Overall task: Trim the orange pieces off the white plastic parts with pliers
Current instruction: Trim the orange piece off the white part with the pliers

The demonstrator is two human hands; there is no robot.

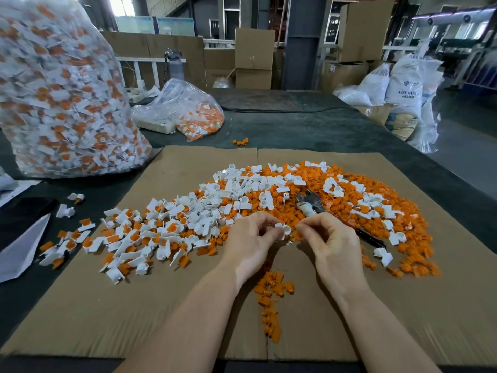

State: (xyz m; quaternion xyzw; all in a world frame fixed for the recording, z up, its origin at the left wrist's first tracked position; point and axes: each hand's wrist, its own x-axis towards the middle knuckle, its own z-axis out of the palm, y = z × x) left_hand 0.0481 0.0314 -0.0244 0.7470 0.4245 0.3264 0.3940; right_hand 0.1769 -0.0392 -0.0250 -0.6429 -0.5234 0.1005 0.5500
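**Both hands on one white part**

Where the dark table (309,125) carries a sheet of cardboard (107,305), a big clear bag (61,90) of parts stands at the far left. A heap of white and orange pieces (269,195) spreads across the sheet. The pliers (309,201) lie on the heap, just beyond the hands. The left hand (250,238) and right hand (330,238), fingers curled, pinch one white part (283,229) between them above the cardboard.
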